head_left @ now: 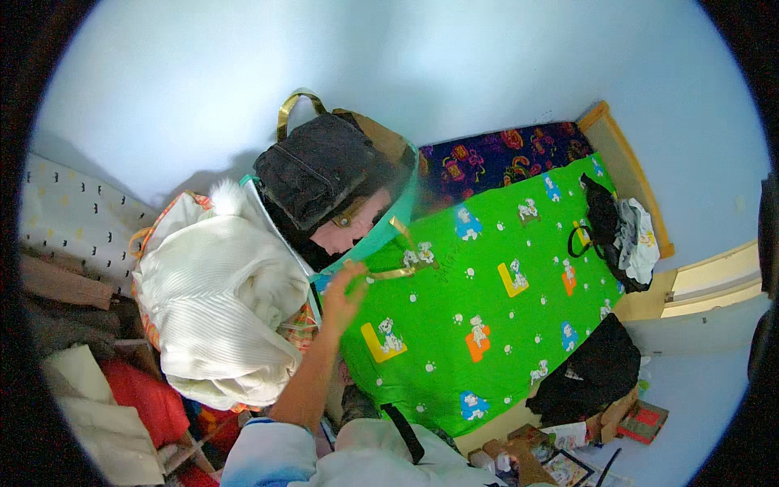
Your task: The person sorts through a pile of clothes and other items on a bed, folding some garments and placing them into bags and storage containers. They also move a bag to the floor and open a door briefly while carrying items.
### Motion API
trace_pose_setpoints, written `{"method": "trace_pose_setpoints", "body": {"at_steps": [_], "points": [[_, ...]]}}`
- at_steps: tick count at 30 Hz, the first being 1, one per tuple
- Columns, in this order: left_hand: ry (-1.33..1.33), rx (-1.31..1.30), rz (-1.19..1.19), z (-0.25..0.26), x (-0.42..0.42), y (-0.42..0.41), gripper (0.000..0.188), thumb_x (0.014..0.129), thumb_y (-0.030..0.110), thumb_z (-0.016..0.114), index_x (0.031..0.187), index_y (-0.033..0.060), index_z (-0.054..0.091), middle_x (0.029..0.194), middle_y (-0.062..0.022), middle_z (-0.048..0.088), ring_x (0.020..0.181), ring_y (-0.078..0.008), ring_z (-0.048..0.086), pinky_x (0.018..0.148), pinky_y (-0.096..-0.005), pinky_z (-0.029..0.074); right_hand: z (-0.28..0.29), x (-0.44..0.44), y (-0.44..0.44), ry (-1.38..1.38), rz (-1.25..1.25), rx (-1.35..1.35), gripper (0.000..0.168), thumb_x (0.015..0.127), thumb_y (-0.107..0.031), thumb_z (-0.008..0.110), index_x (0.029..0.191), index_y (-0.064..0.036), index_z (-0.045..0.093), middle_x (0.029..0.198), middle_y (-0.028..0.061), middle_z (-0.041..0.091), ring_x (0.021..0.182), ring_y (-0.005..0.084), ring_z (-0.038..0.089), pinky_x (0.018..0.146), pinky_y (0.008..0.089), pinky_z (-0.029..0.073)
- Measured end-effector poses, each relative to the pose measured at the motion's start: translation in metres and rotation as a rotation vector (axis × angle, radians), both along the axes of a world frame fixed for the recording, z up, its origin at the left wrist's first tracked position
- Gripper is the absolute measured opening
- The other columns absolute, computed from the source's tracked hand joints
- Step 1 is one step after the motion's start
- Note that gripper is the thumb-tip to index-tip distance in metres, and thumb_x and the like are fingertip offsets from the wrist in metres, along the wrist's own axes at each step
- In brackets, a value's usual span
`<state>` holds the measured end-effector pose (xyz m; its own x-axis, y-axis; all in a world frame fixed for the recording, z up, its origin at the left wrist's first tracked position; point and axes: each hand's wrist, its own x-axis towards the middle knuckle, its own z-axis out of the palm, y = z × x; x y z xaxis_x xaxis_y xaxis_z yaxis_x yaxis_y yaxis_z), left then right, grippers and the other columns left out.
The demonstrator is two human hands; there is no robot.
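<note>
My left hand (344, 298) reaches forward, slightly blurred, to the near rim of a turquoise bag (389, 234). Its fingers are at the rim, beside a gold strap (392, 273) that lies over the bed; whether they grip anything cannot be told. Dark folded denim-like clothing (319, 167) fills the bag, with a pink garment (359, 222) below it. A gold handle (283, 115) stands up at the bag's far side. To the left, a white ribbed garment with fluffy white trim (213, 298) bulges from an orange plaid bag (146, 322). My right hand is out of view.
A green dog-print sheet (444, 341) covers the bed, with dark patterned fabric (505, 155) behind. Black and white clothing (627, 237) lies by the wooden bed end (639, 182). Black cloth (593, 371) and boxes (642, 420) sit lower right; red fabric (143, 402) lies lower left.
</note>
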<state>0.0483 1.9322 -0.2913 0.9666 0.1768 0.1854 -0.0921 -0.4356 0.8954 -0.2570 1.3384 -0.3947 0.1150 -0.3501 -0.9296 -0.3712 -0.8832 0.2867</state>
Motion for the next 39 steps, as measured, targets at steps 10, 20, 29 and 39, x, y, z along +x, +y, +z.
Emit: {"method": "trace_pose_setpoints", "body": {"at_steps": [10,20,29,39], "points": [[0.658,-0.222,-0.345,-0.038,-0.198,-0.073,0.027,0.083,0.022,0.060,0.107,0.0094,0.061,0.102,-0.0120,0.063,0.090,-0.0205,0.061,0.080,-0.0306,0.048,-0.022,0.071,0.140,-0.784,0.002,0.728,0.038,0.086,-0.033,0.055,0.108,-0.002,0.058,0.097,0.0100,0.061,0.089,0.0231,0.059,0.079,0.0344,0.047],[0.164,0.180,0.023,0.020,-0.011,0.014,0.033,0.078,0.022,0.063,0.107,0.0067,0.059,0.100,-0.0138,0.062,0.096,-0.0311,0.057,0.084,-0.0383,0.043,0.045,0.188,0.204,-0.860,-0.438,0.925,0.030,0.085,-0.017,0.061,0.108,0.001,0.057,0.094,0.0093,0.064,0.084,0.0153,0.061,0.075,0.0281,0.049],[0.098,0.892,0.393,0.041,0.254,0.082,0.054,0.083,0.054,0.046,0.125,0.0200,0.051,0.133,-0.0141,0.043,0.121,-0.0324,0.040,0.096,-0.0469,0.029,0.026,0.395,0.333,-1.063,-0.281,1.124,0.028,0.085,-0.022,0.059,0.106,-0.004,0.059,0.091,0.0070,0.063,0.079,0.0133,0.059,0.072,0.0279,0.048],[-0.050,0.931,0.422,-0.016,0.242,0.079,0.055,0.083,0.049,0.052,0.129,0.0217,0.045,0.136,-0.0151,0.039,0.121,-0.0323,0.040,0.097,-0.0449,0.026,0.020,0.661,0.473,-1.755,0.230,0.777,0.018,0.082,-0.015,0.054,0.098,-0.010,0.062,0.091,0.0136,0.061,0.079,0.0347,0.059,0.070,0.0405,0.047]]}}
